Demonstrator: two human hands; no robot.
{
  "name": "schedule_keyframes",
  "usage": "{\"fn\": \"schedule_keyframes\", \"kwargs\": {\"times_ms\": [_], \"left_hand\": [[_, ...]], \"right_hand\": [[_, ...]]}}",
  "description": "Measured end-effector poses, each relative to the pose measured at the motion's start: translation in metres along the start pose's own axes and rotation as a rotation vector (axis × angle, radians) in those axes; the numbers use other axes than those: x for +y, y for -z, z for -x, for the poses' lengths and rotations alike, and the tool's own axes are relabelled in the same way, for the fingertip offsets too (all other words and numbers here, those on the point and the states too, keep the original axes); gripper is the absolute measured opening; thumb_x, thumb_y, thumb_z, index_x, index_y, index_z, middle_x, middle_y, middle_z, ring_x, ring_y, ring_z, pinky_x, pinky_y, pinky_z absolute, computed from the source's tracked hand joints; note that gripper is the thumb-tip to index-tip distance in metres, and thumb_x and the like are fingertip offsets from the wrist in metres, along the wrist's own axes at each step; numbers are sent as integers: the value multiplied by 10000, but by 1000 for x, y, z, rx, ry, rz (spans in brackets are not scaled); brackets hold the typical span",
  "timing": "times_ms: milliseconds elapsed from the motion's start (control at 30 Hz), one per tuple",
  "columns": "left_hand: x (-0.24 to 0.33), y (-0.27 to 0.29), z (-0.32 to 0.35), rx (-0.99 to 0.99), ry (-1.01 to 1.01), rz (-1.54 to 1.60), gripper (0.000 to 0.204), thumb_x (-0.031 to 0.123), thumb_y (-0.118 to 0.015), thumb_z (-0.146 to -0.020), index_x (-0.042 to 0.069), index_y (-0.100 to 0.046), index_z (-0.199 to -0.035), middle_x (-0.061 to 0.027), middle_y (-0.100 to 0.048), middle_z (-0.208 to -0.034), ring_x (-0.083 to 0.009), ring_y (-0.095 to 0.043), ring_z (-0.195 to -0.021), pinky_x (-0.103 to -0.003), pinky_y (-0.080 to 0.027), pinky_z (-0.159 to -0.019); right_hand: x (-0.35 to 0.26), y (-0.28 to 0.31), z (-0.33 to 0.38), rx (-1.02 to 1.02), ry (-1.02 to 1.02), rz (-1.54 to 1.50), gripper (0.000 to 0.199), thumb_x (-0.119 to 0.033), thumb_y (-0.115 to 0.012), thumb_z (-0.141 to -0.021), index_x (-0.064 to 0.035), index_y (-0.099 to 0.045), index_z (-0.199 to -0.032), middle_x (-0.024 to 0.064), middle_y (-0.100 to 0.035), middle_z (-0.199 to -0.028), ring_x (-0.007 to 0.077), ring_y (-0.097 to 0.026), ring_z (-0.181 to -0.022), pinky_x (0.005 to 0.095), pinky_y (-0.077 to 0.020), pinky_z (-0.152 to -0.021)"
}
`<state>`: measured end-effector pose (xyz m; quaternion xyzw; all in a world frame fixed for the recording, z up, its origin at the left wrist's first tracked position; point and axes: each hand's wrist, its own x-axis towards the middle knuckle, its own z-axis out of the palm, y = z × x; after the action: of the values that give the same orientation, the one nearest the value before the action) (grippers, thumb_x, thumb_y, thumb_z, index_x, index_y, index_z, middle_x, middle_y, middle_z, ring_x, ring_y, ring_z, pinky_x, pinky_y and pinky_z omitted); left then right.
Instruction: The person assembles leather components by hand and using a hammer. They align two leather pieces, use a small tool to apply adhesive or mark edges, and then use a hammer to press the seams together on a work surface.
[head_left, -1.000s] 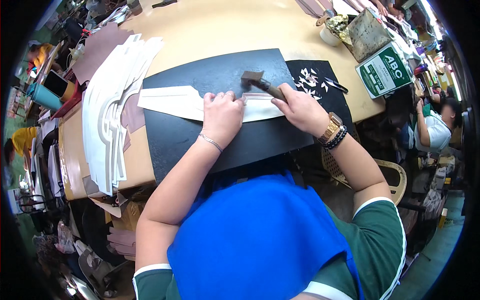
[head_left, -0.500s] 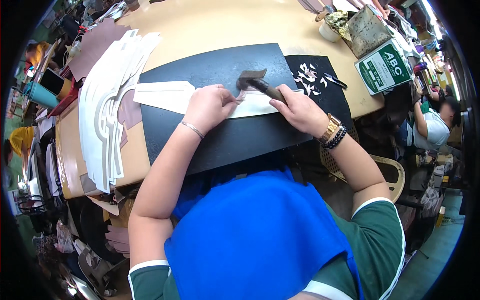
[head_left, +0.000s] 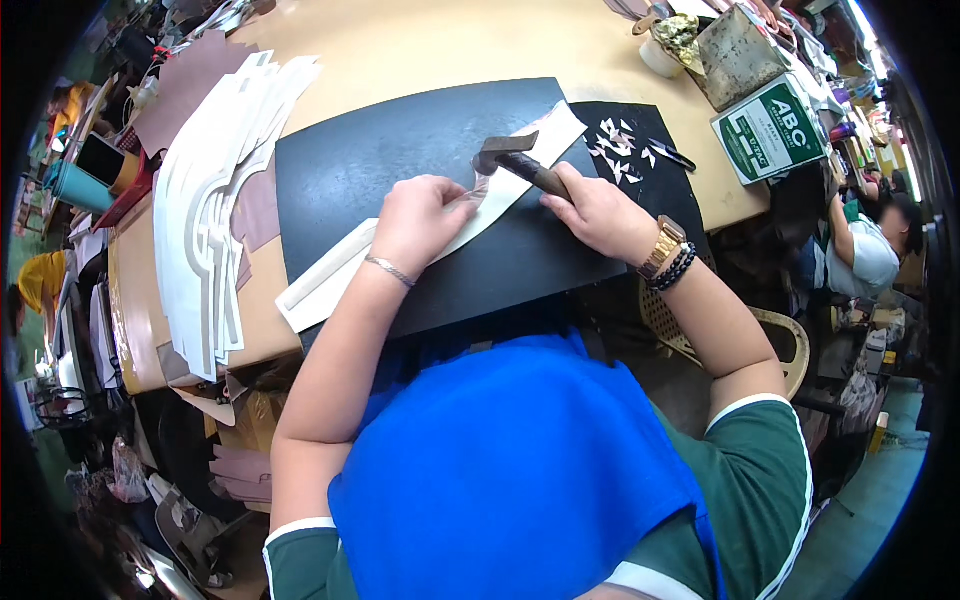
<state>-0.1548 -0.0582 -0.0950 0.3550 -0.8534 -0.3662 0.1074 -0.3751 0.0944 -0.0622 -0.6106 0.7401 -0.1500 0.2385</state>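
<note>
On a dark board (head_left: 390, 140) lies a long white piece (head_left: 325, 275) with a beige strip, slanting from lower left to upper right. It looks like backed leather or fabric, though the material is not certain. My left hand (head_left: 422, 218) pinches the curved inner edge of this piece, where a little mauve material shows. In my right hand (head_left: 608, 218) is a hammer (head_left: 508, 147), gripped by its handle. The hammer's head is over the piece, just right of my left fingertips. Whether it touches the piece, I cannot tell.
Left of the board are stacked white cut pieces (head_left: 185, 225) and mauve sheets (head_left: 262, 215). On the right, a black mat (head_left: 655, 135) bears small scraps and a dark cutter-like tool (head_left: 672, 156). Beyond stand a green-and-white can (head_left: 768, 130) and a white tub (head_left: 660, 62).
The white piece has turned on the board: its left end swung toward me, its right end away. My left hand still pinches its edge, and the hammer stays in my right hand.
</note>
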Motion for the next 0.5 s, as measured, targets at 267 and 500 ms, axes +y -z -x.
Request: {"fn": "schedule_keyframes", "kwargs": {"times_ms": [267, 500], "left_hand": [[-8, -4, 11, 116, -168, -129, 156, 229, -764, -873, 107, -814, -957, -98, -742, -899, -274, -737, -809, -374, -583, -748], [-7, -20, 16, 252, -276, -283, 155, 244, -738, -894, 98, -789, -894, -89, -710, -868, -309, -711, -794, -418, -574, -729]], "right_hand": [[-8, 5, 1, 61, 61, 1, 333, -359, -552, -1050, -37, -496, -1116, 275, -682, -857, 483, -667, -857, 565, -514, -746], [-17, 16, 1, 110, 57, 236, 317, -355, -549, -1048, -43, -512, -1096, 243, -696, -863, 462, -683, -819, 550, -539, -720]]}}
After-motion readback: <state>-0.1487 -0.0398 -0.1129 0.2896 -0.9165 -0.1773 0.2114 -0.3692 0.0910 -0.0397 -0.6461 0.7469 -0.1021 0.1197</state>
